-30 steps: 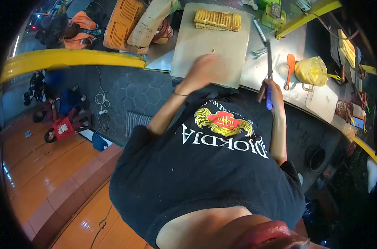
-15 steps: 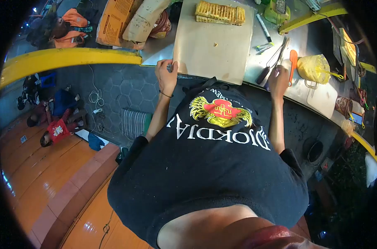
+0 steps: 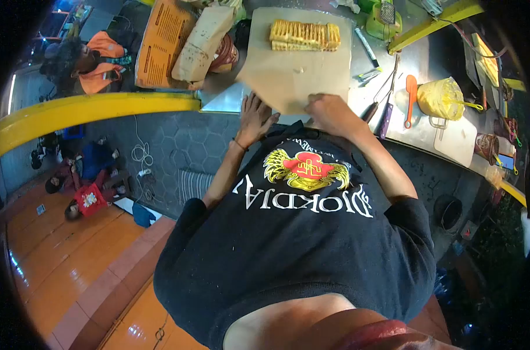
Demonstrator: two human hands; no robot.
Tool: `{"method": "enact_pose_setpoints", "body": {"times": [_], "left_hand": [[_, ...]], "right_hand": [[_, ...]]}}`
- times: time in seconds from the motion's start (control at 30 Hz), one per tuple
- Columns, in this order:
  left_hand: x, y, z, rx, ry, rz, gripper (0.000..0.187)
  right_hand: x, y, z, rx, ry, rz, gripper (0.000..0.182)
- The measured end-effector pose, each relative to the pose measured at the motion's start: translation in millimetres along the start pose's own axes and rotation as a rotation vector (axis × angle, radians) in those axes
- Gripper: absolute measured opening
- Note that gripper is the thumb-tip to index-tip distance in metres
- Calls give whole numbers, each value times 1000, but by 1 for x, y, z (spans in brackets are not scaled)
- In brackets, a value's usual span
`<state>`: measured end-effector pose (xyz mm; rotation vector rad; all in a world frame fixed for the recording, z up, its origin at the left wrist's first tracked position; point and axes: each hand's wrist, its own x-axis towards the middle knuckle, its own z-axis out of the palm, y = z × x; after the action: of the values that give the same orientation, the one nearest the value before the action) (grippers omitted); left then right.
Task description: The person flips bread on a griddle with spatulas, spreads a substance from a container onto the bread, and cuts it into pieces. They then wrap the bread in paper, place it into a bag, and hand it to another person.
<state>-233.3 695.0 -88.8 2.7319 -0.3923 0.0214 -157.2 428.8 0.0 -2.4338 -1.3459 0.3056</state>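
The paper (image 3: 276, 67) stood partly raised, its near edge seemingly pinched by the right hand (image 3: 333, 114), left hand (image 3: 255, 121) spread beside it; the bread (image 3: 305, 36) on top called for gentle lifting.

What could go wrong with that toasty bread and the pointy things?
The near left part of the paper looks bent up, so the bread on its far end might slide if someone tugs hard.

The purple-handled knife and the dark-handled tool lie with their handles at the counter's near edge, close to the right arm. A bump could perhaps knock them down.
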Motion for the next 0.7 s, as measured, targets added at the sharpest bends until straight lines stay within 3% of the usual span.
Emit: {"method": "enact_pose_setpoints", "body": {"times": [0.03,0.1,0.13,0.17,0.23,0.27,0.3,0.37,0.4,0.43,0.47,0.5,0.53,0.57,0.6,0.63,0.7], "left_hand": [[1,-15,3,1,7,11,59],[-4,-44,14,-529,79,-108,60],[13,1,-23,-1124,400,-116,53],[20,-2,-37,-1127,390,-110,53],[27,-26,-66,-713,162,-3,42],[37,-23,-84,-754,3,140,32],[41,-13,-84,-1017,31,-29,27],[62,-21,-66,-1152,249,-410,22],[78,-22,-59,-1151,245,-408,22],[98,-22,-52,-1217,372,-448,22],[115,-25,-48,-1281,502,-484,22],[125,-32,-42,-1277,493,-475,22],[134,-41,-32,-983,500,-456,26],[138,-44,-26,-690,503,-435,31],[139,-34,-34,-531,496,-440,50],[141,-20,-40,-532,498,-432,50],[149,9,-47,-16,608,-43,74]], "right_hand": [[1,-6,-7,-10,7,5,10],[-2,-20,-26,39,-165,-15,11],[-5,-19,-41,28,-211,-92,12],[-7,-15,-56,29,-207,-81,12],[-8,-3,-91,68,-205,-119,13],[1,-1,-120,0,-160,48,11],[14,0,-140,-71,-115,210,10],[42,15,-146,-248,847,65,9],[52,19,-135,-153,977,-47,14],[56,32,-103,34,715,-23,25],[58,40,-73,-78,571,-67,44],[61,47,-48,-187,427,-107,64],[60,62,-29,-193,435,-100,64],[53,80,-12,-288,283,17,84],[49,90,-5,-376,127,133,105],[50,94,-9,-381,131,137,105],[55,100,-16,-271,5,146,121]]}}
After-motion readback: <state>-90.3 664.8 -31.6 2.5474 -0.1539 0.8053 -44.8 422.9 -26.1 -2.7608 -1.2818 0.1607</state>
